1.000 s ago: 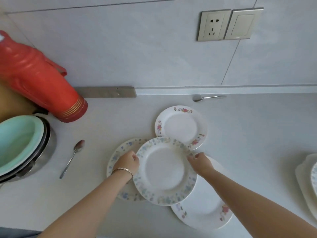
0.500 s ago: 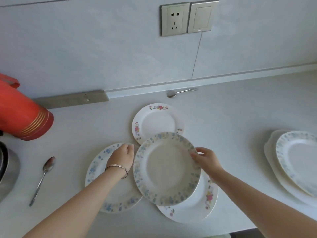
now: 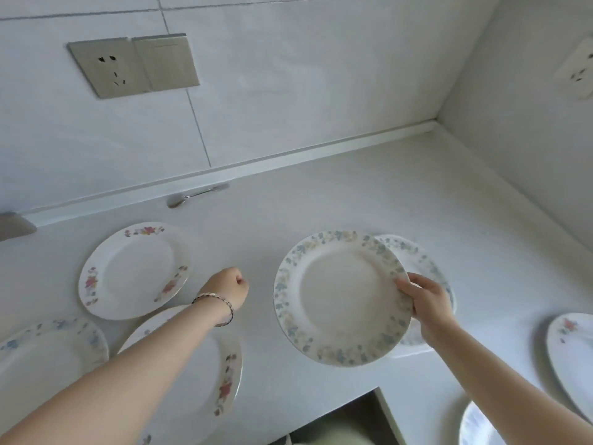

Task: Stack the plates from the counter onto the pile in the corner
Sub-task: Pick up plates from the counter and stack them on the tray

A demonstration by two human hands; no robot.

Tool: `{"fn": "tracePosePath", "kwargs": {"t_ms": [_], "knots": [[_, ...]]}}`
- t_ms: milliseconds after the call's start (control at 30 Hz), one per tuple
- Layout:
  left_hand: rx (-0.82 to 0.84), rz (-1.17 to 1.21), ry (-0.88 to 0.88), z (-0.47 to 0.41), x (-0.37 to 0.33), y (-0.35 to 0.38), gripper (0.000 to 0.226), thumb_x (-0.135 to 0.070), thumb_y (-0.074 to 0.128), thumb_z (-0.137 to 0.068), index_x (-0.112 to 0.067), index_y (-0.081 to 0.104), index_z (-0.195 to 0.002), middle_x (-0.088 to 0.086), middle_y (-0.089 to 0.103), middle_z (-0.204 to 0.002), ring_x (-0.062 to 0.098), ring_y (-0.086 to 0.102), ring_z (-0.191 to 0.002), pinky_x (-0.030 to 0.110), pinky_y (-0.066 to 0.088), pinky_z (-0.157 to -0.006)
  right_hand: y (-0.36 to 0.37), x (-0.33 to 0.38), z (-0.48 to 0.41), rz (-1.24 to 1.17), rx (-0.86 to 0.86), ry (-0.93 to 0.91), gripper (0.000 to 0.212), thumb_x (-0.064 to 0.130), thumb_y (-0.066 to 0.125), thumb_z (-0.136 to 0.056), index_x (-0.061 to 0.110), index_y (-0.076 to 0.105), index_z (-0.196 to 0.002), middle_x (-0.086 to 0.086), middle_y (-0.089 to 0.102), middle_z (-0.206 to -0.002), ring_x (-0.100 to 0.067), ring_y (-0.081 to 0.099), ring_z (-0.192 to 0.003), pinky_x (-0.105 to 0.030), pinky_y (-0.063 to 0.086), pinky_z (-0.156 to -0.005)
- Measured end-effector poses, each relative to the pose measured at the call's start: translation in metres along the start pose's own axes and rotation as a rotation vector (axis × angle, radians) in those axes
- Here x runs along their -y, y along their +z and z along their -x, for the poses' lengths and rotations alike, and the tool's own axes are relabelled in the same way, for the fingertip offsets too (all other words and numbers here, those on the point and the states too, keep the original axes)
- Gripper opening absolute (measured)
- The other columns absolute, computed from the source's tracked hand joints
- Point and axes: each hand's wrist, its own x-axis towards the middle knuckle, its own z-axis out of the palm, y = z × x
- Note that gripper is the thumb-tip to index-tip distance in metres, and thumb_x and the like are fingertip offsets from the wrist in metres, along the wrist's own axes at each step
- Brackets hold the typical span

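- Blue-flowered plate (image 3: 341,298) is pinched at its right rim by your right hand (image 3: 428,305), thumb on top and fingers under, and it hangs tilted above the desk (image 3: 369,194), partly over the pile in the corner (image 3: 417,255).
- Your left hand (image 3: 229,284) is loosely curled on nothing, hovering between the red-flowered plate (image 3: 133,269) and the one you carry.
- One-handed rim grips are the weak spot: a glazed plate can pivot on the thumb and slide out, most likely as you level it. You might bring the free hand under the left edge.
- Only part of the pile shows behind the carried plate, so you may set it down off centre; an overhanging plate could rock or slip off the top one.
- Lowering it edge first could chip both rims, so I would judge a flat, slow landing safest.
- Three more plates wait on the left: the red-flowered plate, a second red-flowered plate (image 3: 221,374) under your left forearm, and a pale blue-rimmed plate (image 3: 48,348). A careless sweep of that arm could drag the second one toward the desk's front edge.
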Motion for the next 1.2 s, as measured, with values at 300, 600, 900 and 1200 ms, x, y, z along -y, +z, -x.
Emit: {"fn": "tracePosePath", "kwargs": {"t_ms": [300, 600, 900, 1200], "knots": [[0.074, -0.07, 0.03, 0.002, -0.065, 0.052, 0.022, -0.017, 0.04, -0.087, -0.021, 0.045, -0.067, 0.006, 0.066, -0.079, 0.024, 0.06, -0.071, 0.033, 0.052, -0.073, -0.09, -0.018, -0.038, -0.19, -0.253, 0.142, 0.014, 0.005, 0.057, -0.086, 0.011, 0.064, -0.097, -0.005, 0.06, -0.071, -0.019, 0.055, -0.061, -0.023, 0.052, -0.052], [0.087, -0.062, 0.016, -0.003, -0.066, 0.044, 0.02, -0.016, 0.041, -0.087, -0.019, 0.047, -0.069, 0.013, 0.071, -0.092, 0.031, 0.07, -0.088, 0.038, 0.054, -0.08, -0.08, -0.041, -0.051, -0.078, -0.319, 0.197, 0.005, 0.008, 0.057, -0.086, 0.011, 0.06, -0.088, -0.011, 0.056, -0.071, -0.026, 0.052, -0.064, -0.028, 0.047, -0.05], [0.089, -0.065, 0.037, -0.008, -0.063, 0.04, 0.023, -0.014, 0.042, -0.088, -0.021, 0.046, -0.066, 0.014, 0.071, -0.092, 0.032, 0.07, -0.088, 0.038, 0.054, -0.081, -0.071, -0.043, -0.042, 0.567, -0.337, 0.111, 0.038, 0.034, 0.066, -0.074, 0.006, 0.061, -0.099, -0.013, 0.063, -0.098, -0.029, 0.061, -0.083, -0.028, 0.042, -0.061], [0.12, -0.061, 0.026, 0.0, -0.058, 0.049, 0.026, -0.014, 0.041, -0.088, -0.022, 0.045, -0.064, 0.013, 0.072, -0.092, 0.029, 0.068, -0.08, 0.03, 0.046, -0.067, -0.068, -0.026, -0.045, 0.851, -0.236, 0.13, 0.054, 0.034, 0.061, -0.085, -0.003, 0.047, -0.122, -0.022, 0.05, -0.121, -0.037, 0.056, -0.107, -0.038, 0.045, -0.087]]}}
